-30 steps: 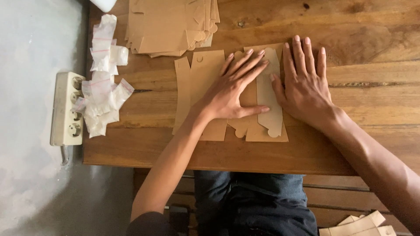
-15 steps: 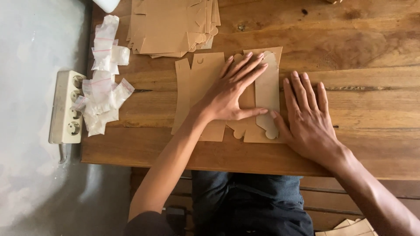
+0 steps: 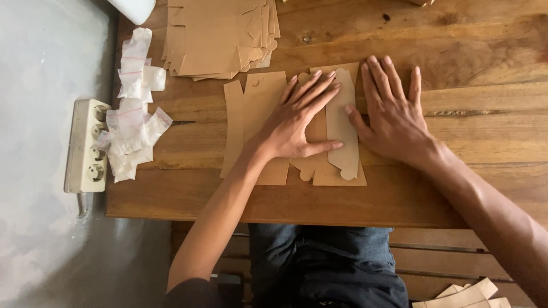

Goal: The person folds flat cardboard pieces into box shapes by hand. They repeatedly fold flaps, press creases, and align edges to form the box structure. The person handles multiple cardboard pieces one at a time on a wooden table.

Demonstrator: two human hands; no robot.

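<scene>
Left hand & right hand hide cardboard cutout centre.

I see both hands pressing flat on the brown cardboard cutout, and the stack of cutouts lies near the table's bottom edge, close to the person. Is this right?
Not quite. The head view shows the left hand and right hand flat on the cardboard cutout, but the stack of cutouts lies at the far edge of the table, away from the person.

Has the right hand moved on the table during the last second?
Yes. The right hand slid down toward the near table edge, then came back up beside the flat cardboard piece.
</scene>
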